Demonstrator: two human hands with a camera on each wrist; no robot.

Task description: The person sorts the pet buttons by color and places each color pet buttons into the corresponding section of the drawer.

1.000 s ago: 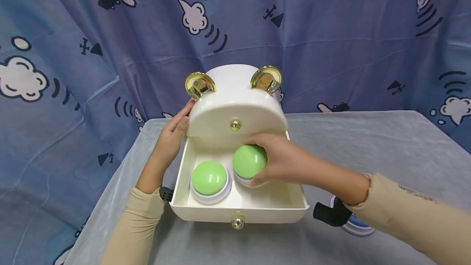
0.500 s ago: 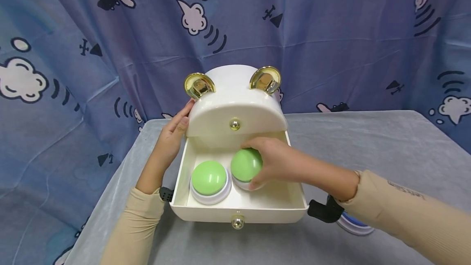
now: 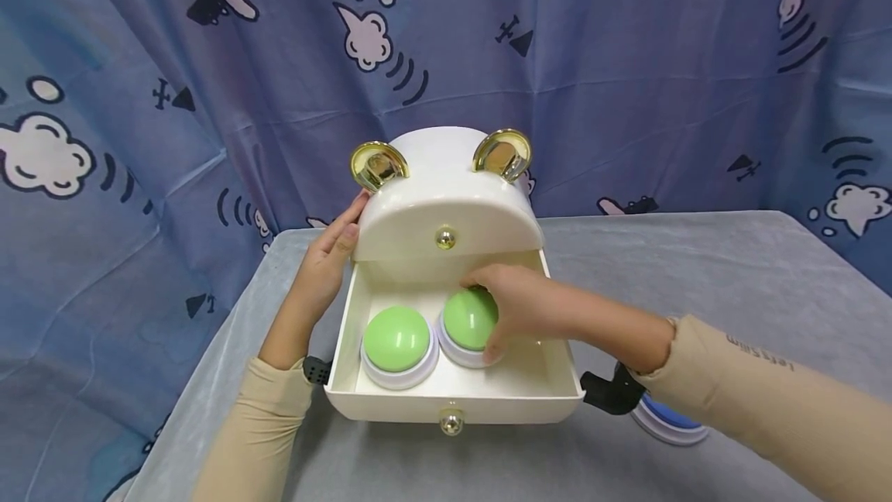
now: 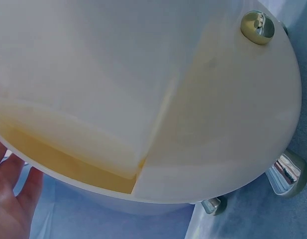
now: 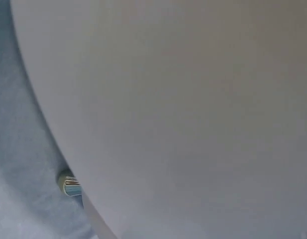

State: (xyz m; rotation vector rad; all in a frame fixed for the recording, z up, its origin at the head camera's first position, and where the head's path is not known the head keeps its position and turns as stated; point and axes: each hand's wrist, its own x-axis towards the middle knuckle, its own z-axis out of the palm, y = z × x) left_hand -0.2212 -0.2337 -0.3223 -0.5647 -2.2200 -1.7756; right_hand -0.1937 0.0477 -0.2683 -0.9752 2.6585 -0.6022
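A white box [image 3: 449, 165] with gold ears stands on the table, its lower drawer [image 3: 383, 409] pulled out. Inside the drawer, a green dome-topped push button [image 3: 396, 339] on a white base sits at the left. Beside it, my right hand [image 3: 530, 304] grips a second green push button [image 3: 468, 321], fingers behind the dome and thumb at its front right. My left hand [image 3: 322, 273] rests along the box's left side with its fingers extended. The left wrist view shows that hand [image 4: 14, 194] at the edge of the white box. In the right wrist view a pale surface hides the hand.
On the table [image 3: 669, 269], a blue push button [image 3: 665, 419] with a white base lies to the right, partly covered by my right sleeve [image 3: 759, 386]. A blue patterned curtain [image 3: 627, 99] hangs behind the table. The drawer's gold knob [image 3: 451, 422] sticks out at the front.
My right hand has lowered slightly toward the drawer's front with the second green push button, which now sits flatter beside the first. My left hand has stayed at the box's side.
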